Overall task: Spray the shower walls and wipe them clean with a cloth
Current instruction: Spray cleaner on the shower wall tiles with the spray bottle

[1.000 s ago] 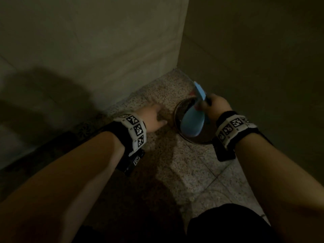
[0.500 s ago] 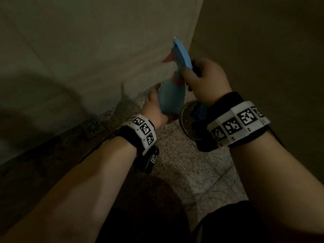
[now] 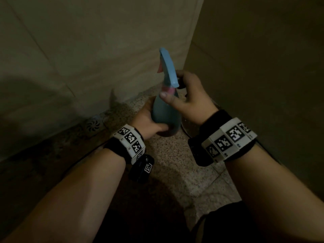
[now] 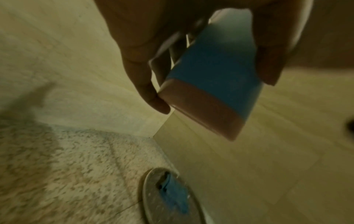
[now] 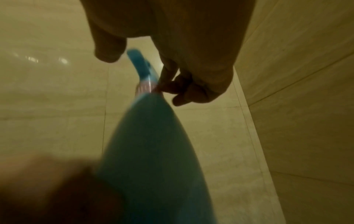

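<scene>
A blue spray bottle with a pink collar and trigger stands upright in the air in the shower corner. My left hand grips its lower body and pinkish base; the fingers curl round it. My right hand holds the neck, thumb on the shoulder and fingers curled behind the pink collar. The nozzle points at the beige tiled left wall. The right wall is close beside my right arm. I see no cloth for certain.
A round metal bowl lies on the speckled floor below the bottle, with a blurred blue shape in it. A floor drain grate sits at the foot of the left wall. My dark-clothed legs fill the bottom edge.
My right hand lifted the bottle out of the metal bowl and stood it upright. My left hand came in and took hold of the bottle's lower body.
</scene>
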`<action>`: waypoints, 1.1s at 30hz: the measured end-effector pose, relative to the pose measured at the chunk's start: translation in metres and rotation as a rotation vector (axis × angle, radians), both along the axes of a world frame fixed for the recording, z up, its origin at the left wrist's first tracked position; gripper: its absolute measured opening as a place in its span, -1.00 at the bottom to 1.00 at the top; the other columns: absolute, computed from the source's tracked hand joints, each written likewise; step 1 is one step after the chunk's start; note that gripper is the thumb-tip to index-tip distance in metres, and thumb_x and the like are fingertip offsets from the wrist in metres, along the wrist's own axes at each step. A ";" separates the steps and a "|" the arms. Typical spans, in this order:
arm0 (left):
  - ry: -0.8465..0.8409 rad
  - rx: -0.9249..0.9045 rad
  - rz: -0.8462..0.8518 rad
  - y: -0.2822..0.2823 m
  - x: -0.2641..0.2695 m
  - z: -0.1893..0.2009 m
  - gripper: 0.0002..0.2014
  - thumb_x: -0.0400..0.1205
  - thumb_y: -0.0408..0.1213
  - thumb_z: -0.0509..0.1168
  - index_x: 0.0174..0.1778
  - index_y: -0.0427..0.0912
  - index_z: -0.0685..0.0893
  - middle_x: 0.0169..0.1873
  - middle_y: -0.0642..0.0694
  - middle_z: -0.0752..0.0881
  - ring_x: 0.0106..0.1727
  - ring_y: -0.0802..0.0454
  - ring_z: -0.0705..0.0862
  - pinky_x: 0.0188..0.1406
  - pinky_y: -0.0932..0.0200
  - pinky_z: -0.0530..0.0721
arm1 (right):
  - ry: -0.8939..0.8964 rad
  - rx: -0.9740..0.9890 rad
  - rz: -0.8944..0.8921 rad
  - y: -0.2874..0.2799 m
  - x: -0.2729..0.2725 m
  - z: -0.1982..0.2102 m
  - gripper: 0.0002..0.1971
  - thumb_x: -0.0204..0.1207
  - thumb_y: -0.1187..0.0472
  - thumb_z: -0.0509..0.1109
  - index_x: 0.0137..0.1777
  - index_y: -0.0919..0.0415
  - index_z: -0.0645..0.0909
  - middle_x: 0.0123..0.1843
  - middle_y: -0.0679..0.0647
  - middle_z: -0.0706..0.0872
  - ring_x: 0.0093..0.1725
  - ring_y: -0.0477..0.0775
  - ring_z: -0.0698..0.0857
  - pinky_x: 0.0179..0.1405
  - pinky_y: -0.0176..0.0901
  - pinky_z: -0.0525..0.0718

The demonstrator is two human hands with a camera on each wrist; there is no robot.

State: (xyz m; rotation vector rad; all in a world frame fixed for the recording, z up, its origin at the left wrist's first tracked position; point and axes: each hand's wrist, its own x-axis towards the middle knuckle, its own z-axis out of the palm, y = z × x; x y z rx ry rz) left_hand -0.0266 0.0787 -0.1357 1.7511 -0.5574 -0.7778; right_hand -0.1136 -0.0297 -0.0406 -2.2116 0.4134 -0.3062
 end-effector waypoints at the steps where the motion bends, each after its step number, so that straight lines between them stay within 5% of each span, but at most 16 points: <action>1: 0.004 -0.006 -0.018 0.003 0.001 0.003 -0.14 0.34 -0.50 0.51 0.52 -0.06 0.27 0.20 0.01 0.55 0.38 -0.06 0.54 0.34 -0.01 0.56 | 0.005 0.019 0.012 -0.001 0.000 -0.002 -0.20 0.33 -0.17 0.42 0.52 0.15 0.27 0.31 0.04 0.49 0.27 -0.02 0.51 0.25 -0.13 0.55; 3: -0.007 -0.013 -0.048 0.006 0.003 0.012 -0.13 0.26 -0.36 0.58 0.47 -0.03 0.31 0.24 -0.02 0.59 0.36 -0.08 0.57 0.35 -0.06 0.58 | 0.026 0.122 0.021 -0.002 0.005 -0.001 -0.14 0.41 -0.04 0.49 0.58 0.19 0.10 0.33 0.03 0.47 0.30 -0.04 0.50 0.33 -0.12 0.54; 5: -0.002 -0.046 -0.091 0.007 0.005 0.022 -0.11 0.12 -0.18 0.59 0.38 0.06 0.35 0.29 -0.07 0.60 0.36 -0.08 0.58 0.38 -0.12 0.57 | 0.035 0.179 0.026 -0.004 0.013 0.006 -0.20 0.47 0.06 0.46 0.58 0.21 0.09 0.15 -0.08 0.51 0.16 -0.14 0.54 0.24 -0.21 0.58; 9: -0.016 -0.147 -0.085 0.005 0.013 0.043 -0.13 0.33 -0.52 0.52 0.51 -0.10 0.26 0.28 -0.07 0.54 0.39 -0.06 0.53 0.42 -0.07 0.52 | 0.022 0.153 0.066 -0.007 0.030 0.026 -0.22 0.50 0.08 0.44 0.60 0.20 0.08 0.00 -0.24 0.48 -0.02 -0.33 0.52 -0.02 -0.52 0.52; 11: -0.034 -0.168 -0.099 0.004 0.019 0.050 -0.11 0.33 -0.54 0.52 0.54 -0.15 0.22 0.26 -0.05 0.53 0.36 -0.01 0.53 0.35 0.08 0.53 | -0.008 0.171 0.067 -0.010 0.037 0.034 -0.21 0.50 0.11 0.45 0.60 0.22 0.07 -0.04 -0.21 0.49 -0.05 -0.32 0.53 -0.05 -0.51 0.52; 15: -0.099 -0.179 -0.124 0.003 0.027 0.064 0.00 0.09 -0.17 0.52 0.46 -0.03 0.21 0.22 0.03 0.51 0.32 0.05 0.52 0.28 0.15 0.53 | -0.026 0.180 0.087 -0.010 0.052 0.047 -0.22 0.48 0.13 0.47 0.57 0.23 0.09 -0.07 -0.12 0.54 -0.03 -0.19 0.59 -0.01 -0.37 0.57; 18: -0.103 -0.169 -0.107 0.002 0.033 0.071 -0.07 0.15 -0.23 0.55 0.38 0.08 0.18 0.19 0.07 0.50 0.35 0.02 0.51 0.29 0.14 0.53 | -0.016 0.143 0.112 -0.008 0.062 0.058 -0.25 0.49 0.16 0.46 0.56 0.21 0.11 -0.08 -0.08 0.59 0.06 -0.03 0.64 0.11 -0.19 0.62; 21: -0.102 -0.157 -0.062 0.003 0.040 0.091 -0.10 0.19 -0.23 0.56 0.38 0.09 0.21 0.22 0.05 0.52 0.36 0.01 0.53 0.30 0.11 0.55 | -0.011 0.129 0.131 -0.007 0.071 0.077 -0.28 0.52 0.19 0.43 0.56 0.20 0.10 -0.14 -0.14 0.54 -0.05 -0.12 0.61 -0.05 -0.39 0.58; 23: -0.090 -0.138 -0.032 0.004 0.044 0.111 -0.07 0.18 -0.24 0.57 0.45 -0.07 0.26 0.23 -0.02 0.54 0.37 -0.04 0.55 0.30 0.10 0.55 | -0.001 0.134 0.136 -0.005 0.076 0.097 -0.29 0.53 0.19 0.42 0.57 0.19 0.09 -0.15 -0.15 0.54 -0.10 -0.16 0.59 -0.10 -0.42 0.56; 28: -0.041 -0.107 0.033 0.012 0.049 0.175 0.02 0.06 0.00 0.53 0.46 -0.20 0.33 0.33 -0.15 0.60 0.36 -0.05 0.59 0.38 -0.15 0.57 | 0.002 0.163 0.169 0.002 0.093 0.154 -0.31 0.51 0.22 0.43 0.54 0.22 0.14 -0.15 -0.07 0.58 0.01 0.05 0.65 0.09 -0.06 0.63; 33: -0.026 -0.123 0.100 0.019 0.050 0.244 -0.03 0.15 -0.14 0.58 0.47 -0.16 0.29 0.29 -0.05 0.57 0.36 0.00 0.56 0.31 0.06 0.59 | 0.008 0.141 0.211 0.008 0.101 0.223 -0.32 0.52 0.21 0.42 0.55 0.22 0.14 -0.17 -0.11 0.56 -0.01 0.02 0.62 -0.01 -0.21 0.60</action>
